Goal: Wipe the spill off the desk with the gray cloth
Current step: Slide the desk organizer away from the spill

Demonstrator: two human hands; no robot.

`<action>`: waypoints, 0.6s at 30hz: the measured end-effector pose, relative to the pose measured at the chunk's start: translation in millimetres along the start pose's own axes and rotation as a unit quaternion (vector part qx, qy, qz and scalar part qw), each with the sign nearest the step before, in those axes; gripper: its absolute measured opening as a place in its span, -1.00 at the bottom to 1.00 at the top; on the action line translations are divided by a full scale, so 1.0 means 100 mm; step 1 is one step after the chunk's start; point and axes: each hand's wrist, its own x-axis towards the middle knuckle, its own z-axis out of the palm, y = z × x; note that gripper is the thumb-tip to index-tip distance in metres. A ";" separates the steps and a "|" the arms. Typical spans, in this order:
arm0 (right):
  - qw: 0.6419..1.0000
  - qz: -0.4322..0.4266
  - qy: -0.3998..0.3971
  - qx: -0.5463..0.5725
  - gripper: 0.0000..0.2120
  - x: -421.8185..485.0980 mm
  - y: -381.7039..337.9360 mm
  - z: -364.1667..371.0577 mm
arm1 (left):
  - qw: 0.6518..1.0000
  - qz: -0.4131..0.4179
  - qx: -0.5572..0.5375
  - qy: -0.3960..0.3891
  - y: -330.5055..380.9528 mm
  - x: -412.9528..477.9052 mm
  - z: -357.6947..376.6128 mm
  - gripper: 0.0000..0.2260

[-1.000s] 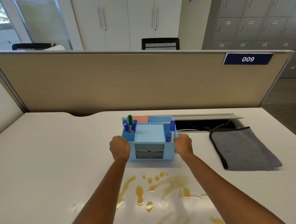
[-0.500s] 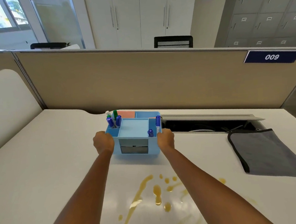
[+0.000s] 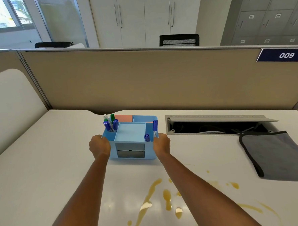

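Both-handed, the person grips a blue desk organizer (image 3: pixel 131 140): left hand (image 3: pixel 99 147) and right hand (image 3: pixel 161 144) clamped on its sides. Amber spill (image 3: pixel 165 197) spreads nearer on the white surface (image 3: pixel 43 171); the gray cloth (image 3: pixel 276 155) lies untouched at right.

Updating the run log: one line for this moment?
hands: left, right gripping blue organizer | gray cloth: untouched, right | spill: unwiped

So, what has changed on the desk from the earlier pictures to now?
Both hands, left hand and right hand, keep gripping the light blue plastic desk organizer and have carried it to the left and farther from the yellow-brown spill. Nothing was let go. The gray cloth stays flat on the white desk, untouched, and the spill is not wiped.
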 end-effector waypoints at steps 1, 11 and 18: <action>1.000 -0.001 -0.001 0.000 -0.71 0.00 0.00 0.01 | 1.000 -0.003 -0.001 0.000 -0.02 0.01 0.00 -0.77; 0.999 -0.019 -0.037 -0.031 -0.71 0.02 0.05 0.01 | 1.000 -0.016 -0.002 -0.006 -0.05 -0.07 0.02 -0.74; 0.982 -0.116 -0.016 -0.147 -0.59 -0.08 0.50 -0.50 | 0.953 0.282 0.099 0.040 -0.10 -0.67 0.33 -0.52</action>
